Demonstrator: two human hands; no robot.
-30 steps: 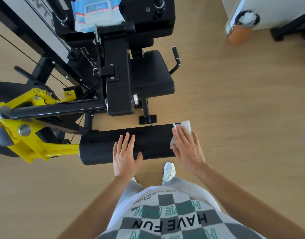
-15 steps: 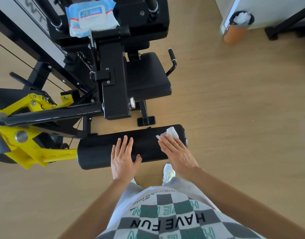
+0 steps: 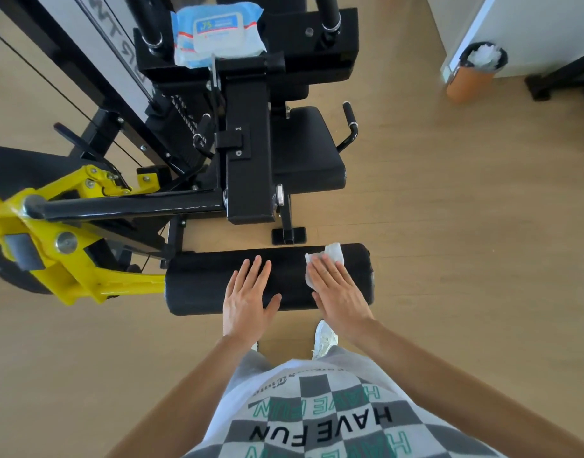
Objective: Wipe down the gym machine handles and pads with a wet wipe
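Both hands lie flat on the black roller pad (image 3: 201, 285) at the near end of the gym machine. The left hand (image 3: 247, 299) is spread, palm down, holding nothing, its fingers pointing away from the person across the middle of the pad, and it looks to be steadying the pad. The right hand (image 3: 338, 294) is also laid out flat, fingers together, pressing a white wet wipe (image 3: 332, 254) against the pad near its right end; the wipe's crumpled edge sticks out past the fingertips, so it is trapped under the palm, not pinched. The step in hand seems to be wiping this roller pad, with the right end being worked. The next move probably calls for sliding the wipe along toward the left end and around the curved sides, with the left hand lifted or shifted out of its path. The black seat pad (image 3: 303, 150) and the small side handle (image 3: 350, 122) beyond it presumably still need wiping. A blue pack of wipes (image 3: 217, 31) rests on top of the machine's frame, at its far end, if a fresh one is needed.
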